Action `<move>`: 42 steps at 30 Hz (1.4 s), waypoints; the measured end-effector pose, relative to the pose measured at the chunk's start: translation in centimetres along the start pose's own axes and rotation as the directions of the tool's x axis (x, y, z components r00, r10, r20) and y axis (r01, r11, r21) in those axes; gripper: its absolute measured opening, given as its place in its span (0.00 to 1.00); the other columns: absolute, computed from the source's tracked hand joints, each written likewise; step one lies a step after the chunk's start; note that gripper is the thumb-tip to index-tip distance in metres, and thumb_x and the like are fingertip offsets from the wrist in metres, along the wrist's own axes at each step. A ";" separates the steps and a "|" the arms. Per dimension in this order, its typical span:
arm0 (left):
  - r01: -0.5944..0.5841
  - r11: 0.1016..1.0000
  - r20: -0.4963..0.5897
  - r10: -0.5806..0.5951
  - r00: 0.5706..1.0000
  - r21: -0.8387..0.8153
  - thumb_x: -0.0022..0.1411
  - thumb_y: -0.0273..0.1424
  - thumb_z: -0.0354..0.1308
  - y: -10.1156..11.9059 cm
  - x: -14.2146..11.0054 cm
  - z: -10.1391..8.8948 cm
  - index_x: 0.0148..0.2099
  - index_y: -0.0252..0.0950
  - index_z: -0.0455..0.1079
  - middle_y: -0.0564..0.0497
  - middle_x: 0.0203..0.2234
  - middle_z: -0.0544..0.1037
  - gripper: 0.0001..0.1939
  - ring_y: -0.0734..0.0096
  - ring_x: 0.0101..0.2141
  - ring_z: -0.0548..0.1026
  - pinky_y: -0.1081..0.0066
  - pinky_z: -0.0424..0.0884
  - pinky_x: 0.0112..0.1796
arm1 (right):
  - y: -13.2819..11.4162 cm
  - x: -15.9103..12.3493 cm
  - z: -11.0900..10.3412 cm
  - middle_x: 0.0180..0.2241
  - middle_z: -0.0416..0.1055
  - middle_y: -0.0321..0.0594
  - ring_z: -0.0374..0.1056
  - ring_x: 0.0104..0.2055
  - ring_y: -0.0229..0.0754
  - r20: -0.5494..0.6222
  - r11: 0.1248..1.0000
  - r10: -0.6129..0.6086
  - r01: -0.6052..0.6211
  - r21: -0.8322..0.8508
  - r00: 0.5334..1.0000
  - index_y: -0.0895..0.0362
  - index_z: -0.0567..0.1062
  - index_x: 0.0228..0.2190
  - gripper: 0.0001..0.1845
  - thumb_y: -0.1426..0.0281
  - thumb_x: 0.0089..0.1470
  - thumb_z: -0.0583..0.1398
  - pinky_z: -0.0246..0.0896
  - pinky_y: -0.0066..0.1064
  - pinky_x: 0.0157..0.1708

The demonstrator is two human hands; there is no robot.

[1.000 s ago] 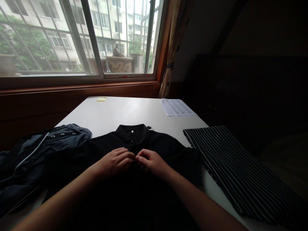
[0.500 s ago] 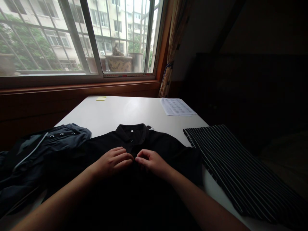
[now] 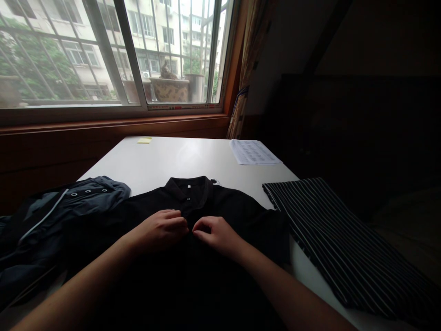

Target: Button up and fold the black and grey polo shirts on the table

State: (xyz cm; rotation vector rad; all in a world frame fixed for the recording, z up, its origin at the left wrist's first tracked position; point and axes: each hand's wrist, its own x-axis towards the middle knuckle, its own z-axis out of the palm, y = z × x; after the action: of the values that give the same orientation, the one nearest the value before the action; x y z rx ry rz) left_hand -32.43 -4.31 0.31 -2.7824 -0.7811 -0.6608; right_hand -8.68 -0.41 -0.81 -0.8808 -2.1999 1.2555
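Black collared shirt (image 3: 241, 198): near centre, on white table (image 3: 206, 158). Your left hand (image 3: 164, 231), right hand (image 3: 218, 235): curled at its front; grip, cannot tell. Best handling: cloth flat, fingertips light.

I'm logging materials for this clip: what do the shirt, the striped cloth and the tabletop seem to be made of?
Shirt: matt woven or knit fabric, by its soft folds and dull black; fibre unclear.
Striped cloth: probably woven fabric, matt, lying flat with thin pale stripes.
Tabletop: smooth, semi-gloss white, perhaps laminate or painted board, judging by the blurred window glare.
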 end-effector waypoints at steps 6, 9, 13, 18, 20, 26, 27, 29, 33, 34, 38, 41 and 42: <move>0.000 0.998 0.073 0.005 0.997 -0.070 0.68 0.25 0.53 0.1 0.1 -0.4 0.32 0.37 0.71 0.50 0.28 0.73 0.11 0.70 0.28 0.69 0.67 0.67 0.31 | 0.1 -0.2 0.1 0.33 0.75 0.38 0.71 0.35 0.40 -0.014 0.956 -0.177 0.169 -0.239 0.984 0.54 0.79 0.34 0.03 0.71 0.58 0.63 0.63 0.30 0.37; 0.036 0.983 0.048 -0.028 0.998 -0.181 0.66 0.26 0.56 0.0 -0.1 -0.6 0.37 0.38 0.74 0.49 0.28 0.75 0.06 0.68 0.29 0.71 0.66 0.67 0.31 | 0.4 -0.3 0.0 0.34 0.74 0.38 0.70 0.34 0.39 0.017 0.933 -0.199 0.195 -0.303 0.980 0.54 0.79 0.36 0.04 0.70 0.58 0.63 0.62 0.29 0.35; 0.074 0.958 0.052 -0.062 0.997 -0.277 0.65 0.28 0.59 -0.1 -0.4 -0.6 0.41 0.39 0.76 0.49 0.27 0.75 0.05 0.68 0.29 0.72 0.67 0.67 0.30 | 0.6 -0.4 -0.1 0.35 0.73 0.37 0.70 0.35 0.39 0.044 0.927 -0.213 0.216 -0.307 0.976 0.53 0.79 0.36 0.04 0.70 0.58 0.63 0.62 0.28 0.36; 0.068 0.965 0.055 -0.056 0.997 -0.255 0.67 0.30 0.57 0.0 -0.4 -0.1 0.45 0.41 0.77 0.51 0.24 0.73 0.09 0.69 0.26 0.71 0.69 0.68 0.29 | 0.7 -0.3 0.0 0.34 0.73 0.37 0.69 0.34 0.38 0.041 0.922 -0.218 0.220 -0.318 0.975 0.53 0.78 0.35 0.03 0.71 0.58 0.63 0.61 0.28 0.35; 0.075 0.966 0.044 -0.066 0.997 -0.247 0.68 0.30 0.56 -0.1 -0.4 0.1 0.45 0.41 0.78 0.52 0.22 0.72 0.09 0.70 0.25 0.71 0.69 0.67 0.29 | 0.7 -0.2 0.0 0.34 0.73 0.37 0.69 0.34 0.38 0.041 0.920 -0.218 0.220 -0.326 0.975 0.53 0.78 0.35 0.03 0.70 0.58 0.63 0.61 0.28 0.34; 0.194 0.892 0.048 -0.191 0.980 -0.408 0.71 0.30 0.52 -0.6 -0.7 0.0 0.28 0.36 0.73 0.51 0.20 0.69 0.18 0.71 0.24 0.70 0.70 0.65 0.28 | 0.5 -0.3 -0.2 0.34 0.72 0.37 0.69 0.34 0.38 0.045 0.921 -0.208 0.211 -0.326 0.977 0.53 0.78 0.36 0.03 0.69 0.58 0.63 0.61 0.28 0.35; 0.217 0.879 0.052 -0.215 0.975 -0.425 0.71 0.30 0.51 -0.6 -0.8 -0.1 0.29 0.36 0.74 0.51 0.20 0.70 0.17 0.71 0.24 0.70 0.70 0.64 0.27 | 0.4 -0.3 -0.2 0.34 0.72 0.37 0.69 0.34 0.38 0.043 0.921 -0.209 0.212 -0.327 0.977 0.53 0.78 0.36 0.03 0.69 0.59 0.63 0.61 0.28 0.35; 0.250 0.863 0.050 -0.254 0.966 -0.440 0.71 0.31 0.51 -0.6 -0.8 -0.2 0.36 0.36 0.78 0.50 0.23 0.71 0.15 0.72 0.25 0.70 0.71 0.62 0.27 | 0.4 -0.3 -0.2 0.34 0.72 0.36 0.68 0.33 0.38 0.041 0.921 -0.211 0.213 -0.326 0.977 0.53 0.78 0.36 0.03 0.69 0.59 0.63 0.61 0.28 0.34; 0.273 0.867 0.063 -0.272 0.960 -0.416 0.71 0.31 0.53 -0.5 -0.7 -0.1 0.37 0.36 0.78 0.51 0.23 0.70 0.14 0.73 0.25 0.69 0.71 0.61 0.27 | 0.3 -0.3 -0.2 0.34 0.72 0.36 0.68 0.33 0.37 0.043 0.921 -0.209 0.212 -0.327 0.977 0.53 0.78 0.36 0.03 0.69 0.59 0.63 0.61 0.27 0.33; 0.278 0.873 0.070 -0.274 0.959 -0.401 0.71 0.31 0.53 -0.5 -0.6 0.0 0.34 0.35 0.77 0.51 0.23 0.70 0.15 0.73 0.25 0.69 0.71 0.61 0.27 | 0.3 -0.3 -0.2 0.34 0.72 0.36 0.68 0.33 0.37 0.043 0.920 -0.210 0.212 -0.329 0.977 0.53 0.78 0.36 0.03 0.69 0.59 0.63 0.61 0.27 0.33; 0.293 0.884 0.076 -0.286 0.955 -0.363 0.71 0.32 0.52 -0.5 -0.6 0.3 0.27 0.35 0.74 0.52 0.22 0.69 0.19 0.74 0.24 0.68 0.71 0.59 0.27 | 0.5 -0.3 -0.1 0.34 0.72 0.36 0.69 0.34 0.37 0.045 0.912 -0.223 0.225 -0.342 0.974 0.54 0.78 0.36 0.03 0.69 0.59 0.63 0.61 0.27 0.34; 0.294 0.873 0.095 -0.279 0.956 -0.388 0.72 0.32 0.52 -0.6 -0.7 0.3 0.27 0.35 0.73 0.52 0.21 0.68 0.20 0.74 0.24 0.67 0.71 0.58 0.27 | 0.7 -0.4 0.0 0.35 0.72 0.36 0.69 0.33 0.37 0.047 0.901 -0.244 0.245 -0.358 0.969 0.54 0.78 0.39 0.06 0.69 0.59 0.63 0.62 0.27 0.34; 0.300 0.865 0.111 -0.279 0.954 -0.403 0.72 0.33 0.52 -0.6 -0.7 0.3 0.27 0.35 0.74 0.52 0.22 0.68 0.20 0.74 0.24 0.67 0.71 0.58 0.27 | 0.8 -0.4 0.1 0.35 0.72 0.36 0.69 0.33 0.37 0.049 0.896 -0.254 0.254 -0.365 0.966 0.53 0.78 0.40 0.07 0.69 0.59 0.63 0.62 0.27 0.34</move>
State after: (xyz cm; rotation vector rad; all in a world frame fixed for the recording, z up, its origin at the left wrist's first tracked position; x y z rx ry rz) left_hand -33.19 -4.01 -0.23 -3.0965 -1.2166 -0.9094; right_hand -8.19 -0.43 -1.58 -0.6908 -2.5005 0.7304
